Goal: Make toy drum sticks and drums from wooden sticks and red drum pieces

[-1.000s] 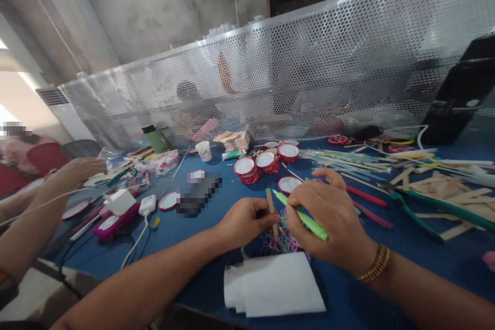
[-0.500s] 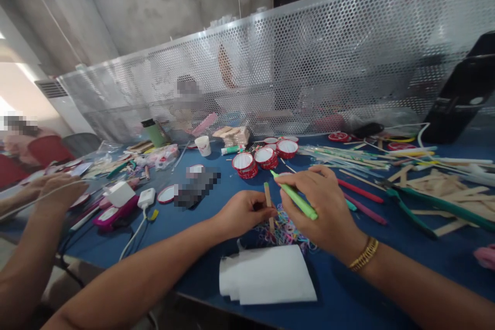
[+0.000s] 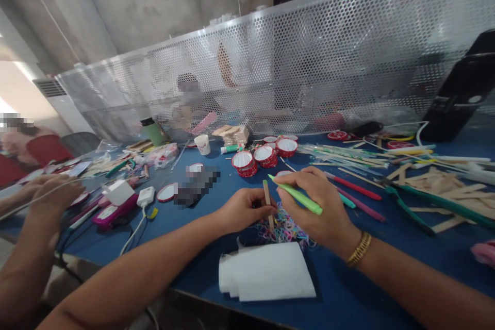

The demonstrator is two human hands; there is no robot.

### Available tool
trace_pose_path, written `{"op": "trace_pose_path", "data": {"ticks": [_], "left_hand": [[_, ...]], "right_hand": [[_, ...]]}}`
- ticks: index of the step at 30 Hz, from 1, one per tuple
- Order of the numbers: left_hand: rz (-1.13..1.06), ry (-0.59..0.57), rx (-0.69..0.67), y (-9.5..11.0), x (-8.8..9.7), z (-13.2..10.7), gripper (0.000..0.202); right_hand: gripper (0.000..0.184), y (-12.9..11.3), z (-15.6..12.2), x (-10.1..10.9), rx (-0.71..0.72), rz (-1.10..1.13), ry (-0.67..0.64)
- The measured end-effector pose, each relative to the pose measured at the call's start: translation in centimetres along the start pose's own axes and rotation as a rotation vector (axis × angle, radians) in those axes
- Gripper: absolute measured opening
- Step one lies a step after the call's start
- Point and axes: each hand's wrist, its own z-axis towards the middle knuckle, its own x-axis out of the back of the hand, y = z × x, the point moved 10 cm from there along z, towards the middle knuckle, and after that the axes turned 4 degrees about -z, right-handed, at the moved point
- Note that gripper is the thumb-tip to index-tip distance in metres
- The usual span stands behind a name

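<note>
My left hand (image 3: 244, 210) is closed on a flat wooden stick (image 3: 266, 193), holding it upright above a heap of small coloured rubber bands (image 3: 284, 229) on the blue table (image 3: 185, 227). My right hand (image 3: 315, 206) grips a light green marker (image 3: 297, 195), its tip pointing up and left, close to the stick's upper half. A gold bangle (image 3: 359, 249) sits on my right wrist. A folded white paper (image 3: 266, 271) lies just in front of both hands.
Red-rimmed round lids (image 3: 265, 154) and a white cup (image 3: 202, 144) stand behind my hands. Wooden sticks, coloured pens and green-handled pliers (image 3: 410, 206) lie at the right. A charger (image 3: 146, 197), a pink device (image 3: 112, 215) and another person's hand (image 3: 54, 193) are at the left. A perforated metal screen (image 3: 309, 62) closes the back.
My hands have stayed almost in place with stick and marker. The other person's hand at the left dropped from raised down to the table.
</note>
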Motion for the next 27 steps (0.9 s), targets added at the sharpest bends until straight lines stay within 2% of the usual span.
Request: {"op": "trace_pose_path", "data": {"ticks": [3, 7, 27], "left_hand": [[0.009, -0.020, 0.018, -0.3, -0.1, 0.0, 0.031], [0.022, -0.036, 0.041, -0.7, -0.3, -0.1, 0.030], [0.104, -0.033, -0.004, -0.1, -0.2, -0.3, 0.027]], "right_hand": [[0.003, 0.9, -0.2, 0.0, -0.069, 0.002, 0.010], [0.011, 0.5, -0.2, 0.7, -0.047, -0.013, 0.058], [0.012, -0.2, -0.1, -0.3, -0.006, -0.006, -0.029]]}}
